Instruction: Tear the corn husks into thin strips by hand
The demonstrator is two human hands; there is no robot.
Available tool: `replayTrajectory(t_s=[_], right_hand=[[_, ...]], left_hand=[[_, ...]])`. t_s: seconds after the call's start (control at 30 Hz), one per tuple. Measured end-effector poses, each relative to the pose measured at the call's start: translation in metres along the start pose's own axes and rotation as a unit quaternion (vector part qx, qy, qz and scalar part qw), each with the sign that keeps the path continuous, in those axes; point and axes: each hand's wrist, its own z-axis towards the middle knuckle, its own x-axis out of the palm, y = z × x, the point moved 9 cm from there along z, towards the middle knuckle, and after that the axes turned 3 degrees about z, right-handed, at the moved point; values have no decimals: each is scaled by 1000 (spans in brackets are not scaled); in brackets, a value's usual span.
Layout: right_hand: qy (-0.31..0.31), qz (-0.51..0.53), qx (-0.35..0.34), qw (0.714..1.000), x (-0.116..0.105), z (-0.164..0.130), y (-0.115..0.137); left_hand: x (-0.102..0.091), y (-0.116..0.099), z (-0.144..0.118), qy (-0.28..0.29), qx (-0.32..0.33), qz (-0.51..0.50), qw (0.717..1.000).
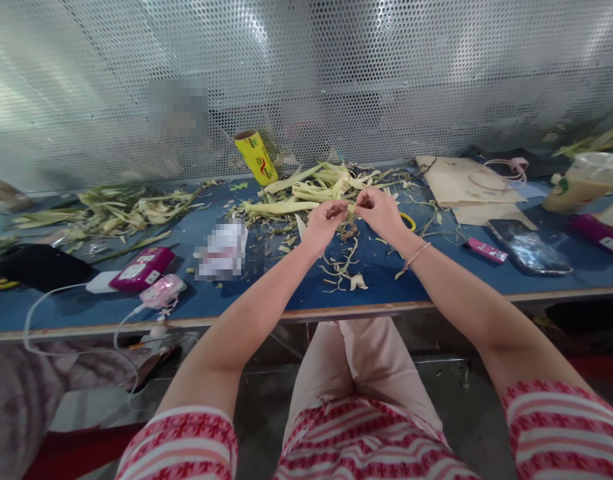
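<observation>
My left hand [327, 221] and my right hand [378, 209] are close together above the middle of the table, fingers curled in a pinch. Between them is a small pale green-yellow piece of dried husk [351, 212], mostly hidden by the fingers. Just behind lies a heap of long pale husk leaves [321, 185]. A yellow loop [409, 221], like a scissor handle, shows partly beside my right wrist. Thin stringy scraps [342, 270] lie on the blue tabletop [281, 293] in front of my hands.
A yellow tube [257, 159] leans by the perforated metal screen. Another husk pile [121, 210] lies left, near a purple box [142, 268] and white cable. On the right are brown paper [461, 183], a phone [529, 247], a pink packet [487, 251] and a drink cup [581, 183].
</observation>
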Motion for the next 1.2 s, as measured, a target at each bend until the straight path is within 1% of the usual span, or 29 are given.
replayTrajectory(t_s=[0.1,0.3,0.53,0.73,1.0,1.2], right_hand=[[7,5,2,1000,1,1,-1],[49,-1,6,999,9,1,-3],[52,11,14,998,10,1,-7],[94,53,33,994,19,3,-14],[59,70,36,995,16,3,-20],[50,81,25,995,14,4,-19]], left_hand=[[-1,2,0,-4,-11,1,1000],[-1,3,-2,1,-37,9,999],[-1,2,-3,0,-44,0,999],[-10,-3,-2,-28,-18,41,999],[-4,0,-2,-8,-34,17,999],[-3,3,-1,6,-40,25,999]])
